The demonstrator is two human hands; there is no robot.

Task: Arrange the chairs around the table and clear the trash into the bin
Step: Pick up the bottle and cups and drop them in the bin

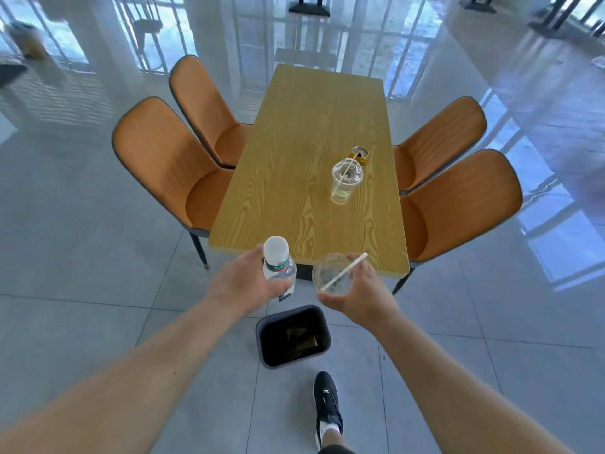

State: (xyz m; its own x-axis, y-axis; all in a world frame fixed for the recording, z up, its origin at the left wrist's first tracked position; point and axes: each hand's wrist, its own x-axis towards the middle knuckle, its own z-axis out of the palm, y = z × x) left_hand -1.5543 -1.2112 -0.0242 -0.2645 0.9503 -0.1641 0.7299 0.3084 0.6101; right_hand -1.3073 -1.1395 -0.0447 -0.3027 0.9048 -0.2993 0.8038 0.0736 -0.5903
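Note:
My left hand (240, 280) grips a clear plastic water bottle (278, 267) with a white cap, held upright just past the table's near edge. My right hand (355, 291) holds a clear plastic cup (330, 273) with a white straw in it. Both are above the floor, a little beyond a dark bin (293, 335) that stands open below them. On the wooden table (304, 152) stand another clear cup with a straw (345, 181) and, right behind it, a gold can (359, 155).
Two orange chairs stand on the table's left side (170, 162) (206, 106) and two on its right (458, 204) (438, 142), all tucked close. My black shoe (327, 404) is on the grey tiled floor near the bin. Glossy floor and windows lie beyond the table.

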